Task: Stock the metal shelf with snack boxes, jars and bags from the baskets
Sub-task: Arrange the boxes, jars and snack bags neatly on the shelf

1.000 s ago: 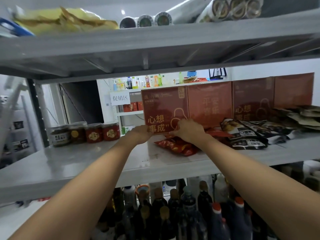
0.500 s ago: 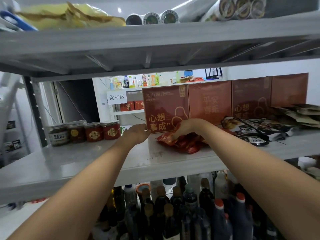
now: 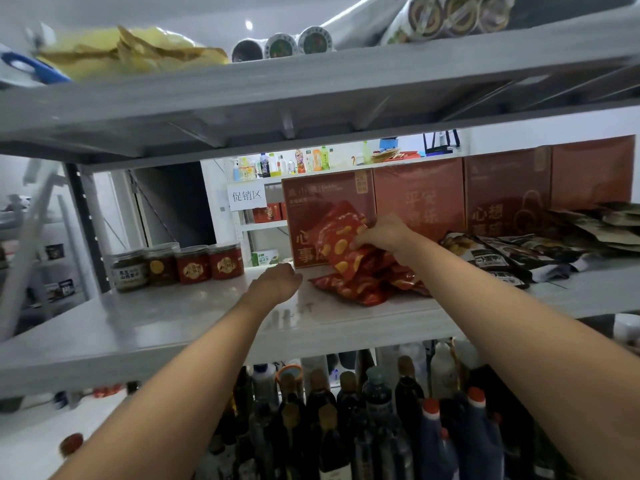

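Note:
My right hand point(image 3: 382, 234) grips a red snack bag point(image 3: 337, 242) and tilts it up against the leftmost dark red box point(image 3: 311, 202) at the back of the grey metal shelf point(image 3: 173, 320). More red bags point(image 3: 360, 289) lie in a pile under it. My left hand point(image 3: 277, 284) hovers low over the shelf just left of the pile, fingers loosely curled and holding nothing. Three more red boxes point(image 3: 419, 195) stand in a row to the right.
Several jars point(image 3: 176, 265) stand at the back left of the shelf. Dark snack bags point(image 3: 491, 258) lie to the right. Bottles point(image 3: 346, 410) crowd the level below. Yellow bags point(image 3: 131, 50) and rolls point(image 3: 280, 45) sit on the upper shelf.
My right hand has lifted one red bag from the flat pile and tipped it upright against the box. My left hand has drawn back slightly from the box.

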